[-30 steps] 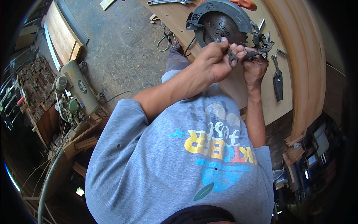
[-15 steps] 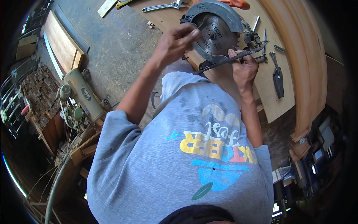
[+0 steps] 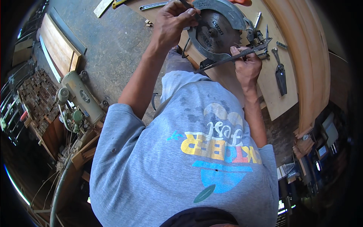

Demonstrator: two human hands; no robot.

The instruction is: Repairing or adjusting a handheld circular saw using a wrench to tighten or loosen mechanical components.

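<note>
A circular saw with a round toothed blade lies on its side at the top of the view, its blade facing me. My right hand is closed on the edge of its dark base plate, thumb on top. At the blade's left, my left hand is closed, thumb against fingers. Something dark and thin shows at its fingertips; I cannot make out what it is or whether it belongs to the saw.
An adjustable wrench lies on the board at the top. Right of the saw lie a dark-handled tool and a curved wooden piece. An air compressor, stacked wood blocks and a wooden panel stand left.
My left hand has moved up and slightly left along the saw's edge. The right hand keeps its hold on the base plate.
</note>
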